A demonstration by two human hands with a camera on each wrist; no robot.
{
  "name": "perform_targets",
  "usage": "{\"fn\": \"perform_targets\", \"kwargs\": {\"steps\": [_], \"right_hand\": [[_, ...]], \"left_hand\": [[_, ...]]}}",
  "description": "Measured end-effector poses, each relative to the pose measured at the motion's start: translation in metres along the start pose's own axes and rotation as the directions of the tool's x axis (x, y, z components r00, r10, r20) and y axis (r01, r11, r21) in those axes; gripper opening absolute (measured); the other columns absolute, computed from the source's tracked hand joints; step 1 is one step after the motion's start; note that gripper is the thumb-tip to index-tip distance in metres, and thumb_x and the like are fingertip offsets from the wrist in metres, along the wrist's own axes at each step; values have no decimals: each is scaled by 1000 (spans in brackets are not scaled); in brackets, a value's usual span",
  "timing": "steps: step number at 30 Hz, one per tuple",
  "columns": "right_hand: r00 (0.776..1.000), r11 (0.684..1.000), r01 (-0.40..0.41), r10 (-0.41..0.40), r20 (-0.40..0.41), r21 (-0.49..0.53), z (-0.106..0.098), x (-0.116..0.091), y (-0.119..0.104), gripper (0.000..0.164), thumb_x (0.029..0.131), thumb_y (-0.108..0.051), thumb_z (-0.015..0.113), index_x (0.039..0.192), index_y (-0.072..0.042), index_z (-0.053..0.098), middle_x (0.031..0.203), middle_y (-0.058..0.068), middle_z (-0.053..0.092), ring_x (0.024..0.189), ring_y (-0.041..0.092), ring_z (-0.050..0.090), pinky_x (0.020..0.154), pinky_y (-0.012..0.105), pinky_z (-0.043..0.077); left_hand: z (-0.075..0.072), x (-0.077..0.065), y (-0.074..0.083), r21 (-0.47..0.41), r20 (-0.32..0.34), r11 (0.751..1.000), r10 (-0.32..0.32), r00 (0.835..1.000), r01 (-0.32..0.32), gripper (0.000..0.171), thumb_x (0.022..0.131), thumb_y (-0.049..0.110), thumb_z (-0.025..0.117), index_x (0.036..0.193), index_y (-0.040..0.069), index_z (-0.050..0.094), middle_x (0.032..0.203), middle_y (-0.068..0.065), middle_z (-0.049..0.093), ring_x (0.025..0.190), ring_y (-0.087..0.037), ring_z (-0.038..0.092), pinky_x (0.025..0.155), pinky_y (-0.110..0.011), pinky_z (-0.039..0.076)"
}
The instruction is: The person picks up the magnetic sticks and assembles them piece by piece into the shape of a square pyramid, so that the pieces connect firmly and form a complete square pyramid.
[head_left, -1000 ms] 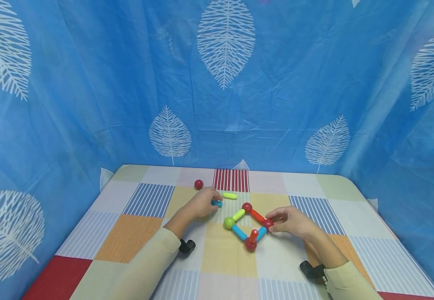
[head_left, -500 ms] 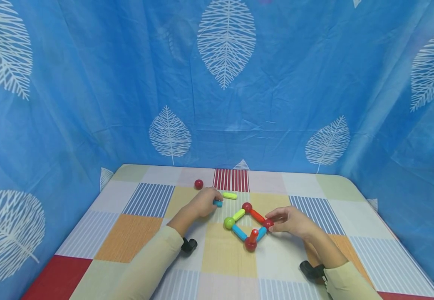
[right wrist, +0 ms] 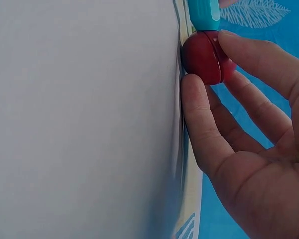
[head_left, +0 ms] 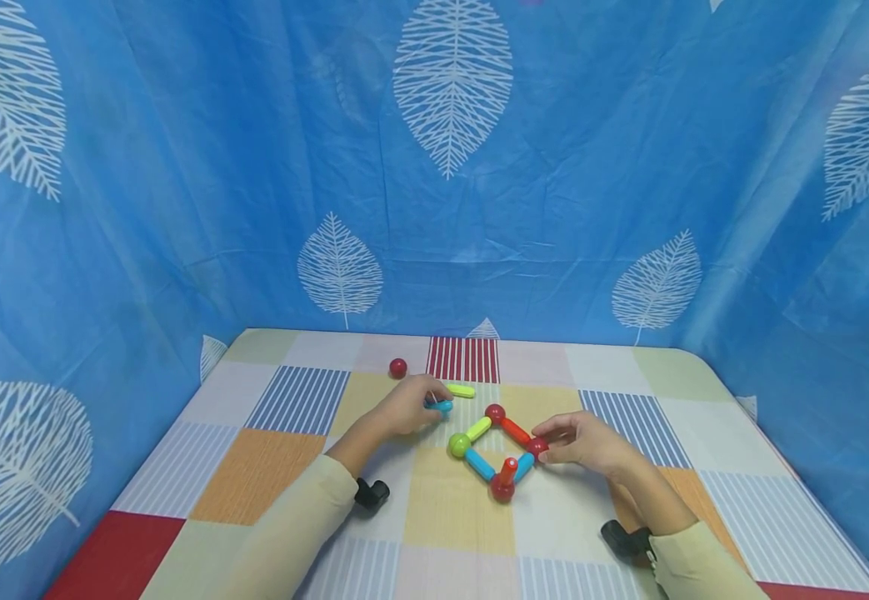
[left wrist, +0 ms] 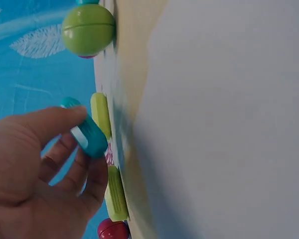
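My left hand (head_left: 410, 405) pinches a short blue stick (left wrist: 92, 137) between thumb and fingertips, held tilted close over the table. Four-sided and lying flat, a figure of sticks and balls sits to its right. A green ball (head_left: 459, 445) forms its left corner, and a red ball (head_left: 495, 413) its far one. At the right corner, my right hand (head_left: 582, 443) holds another red ball (right wrist: 204, 58) between thumb and fingertips; a blue stick (right wrist: 204, 14) joins it. From the near red ball (head_left: 502, 488) a red stick (head_left: 508, 472) points up.
Behind the left hand lies a loose yellow-green stick (head_left: 461, 391). A single red ball (head_left: 398, 367) rests farther back to the left. The patchwork tablecloth (head_left: 464, 525) covers the table, and a blue leaf-print curtain (head_left: 554, 208) hangs round the back and sides.
The blue stick has turned in my left fingers and now shows more of its end. My right hand and the figure have stayed in place.
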State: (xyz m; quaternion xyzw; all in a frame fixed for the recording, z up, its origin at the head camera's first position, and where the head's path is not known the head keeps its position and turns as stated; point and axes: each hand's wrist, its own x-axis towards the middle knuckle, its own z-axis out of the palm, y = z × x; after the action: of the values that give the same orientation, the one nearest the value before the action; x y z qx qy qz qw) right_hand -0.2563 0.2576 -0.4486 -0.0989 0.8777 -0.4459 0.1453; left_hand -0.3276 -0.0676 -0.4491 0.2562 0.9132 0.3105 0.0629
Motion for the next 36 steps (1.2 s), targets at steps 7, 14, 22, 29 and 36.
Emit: {"fn": "perform_targets", "kwargs": {"steps": [7,14,22,29,36], "right_hand": [[1000,1000,-7,7,-4,-11,-1,0,-2,38,82,-11,85,118,-4,74,115,12,74,99,21,67,82,33,59],[1000,1000,-9,9,-11,-17,0,-1,-3,38,82,-10,85,118,-5,74,115,11,74,100,22,68,83,34,60],[1000,1000,-4,4,-6,-16,-1,-1,-3,38,82,-10,85,118,-5,75,115,12,74,100,22,68,83,34,60],[1000,1000,14,-14,3,-17,-1,0,-2,38,82,-11,85,117,-4,74,115,13,74,100,22,68,84,33,59],[1000,1000,11,-11,8,-4,-1,0,-1,38,82,-11,85,118,-4,74,115,13,74,100,22,67,83,33,59]], "left_hand": [[-3,-11,1,-225,-36,973,53,998,-59,21,91,8,77,111,13,74,104,0,71,100,-15,66,88,-33,59],[-5,-20,5,-376,-46,924,50,998,-64,23,90,9,78,112,14,73,106,1,71,102,-15,67,90,-34,59],[0,-25,10,-516,-39,851,92,995,-99,24,88,7,80,111,7,73,112,-4,71,106,-17,68,96,-36,59],[6,-28,17,-544,4,836,93,996,-76,20,88,7,79,107,12,73,110,-3,71,106,-16,67,97,-36,59],[10,-27,19,-517,21,853,90,996,-66,18,88,8,79,104,14,73,107,-1,72,106,-15,66,96,-33,59]]}}
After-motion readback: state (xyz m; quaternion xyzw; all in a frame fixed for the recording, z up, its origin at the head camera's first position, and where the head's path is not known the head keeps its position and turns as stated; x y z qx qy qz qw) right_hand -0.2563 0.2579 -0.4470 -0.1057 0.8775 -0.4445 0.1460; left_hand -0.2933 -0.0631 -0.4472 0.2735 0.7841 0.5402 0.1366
